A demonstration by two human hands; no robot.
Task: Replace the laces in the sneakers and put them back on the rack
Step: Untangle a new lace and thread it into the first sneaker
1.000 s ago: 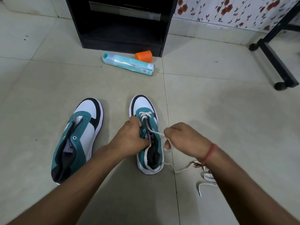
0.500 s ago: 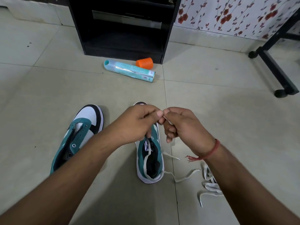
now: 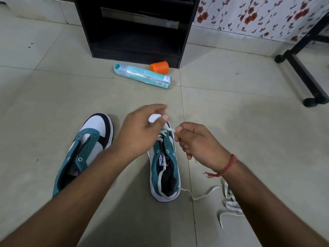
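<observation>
As seen from head cam, right sneaker (image 3: 164, 168) stands on floor (image 3: 240, 122), toe pointing away, long axis fore-aft. Right hand (image 3: 197, 145) pinches lace (image 3: 166, 130) just right of eyelets; left hand (image 3: 142, 132), fingers relaxed, grasping nothing, hovers over toe. Left sneaker (image 3: 83, 150) unlaced, further left. Right hand nearer lace end.

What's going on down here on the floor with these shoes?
A person is lacing a teal and white sneaker. The right hand pinches a white lace threaded near the toe, while the left hand hovers over the shoe's front. The lace's other end trails off the heel onto the tiles. The second sneaker lies to the left with no lace, and another loose lace lies by the right forearm.
</observation>
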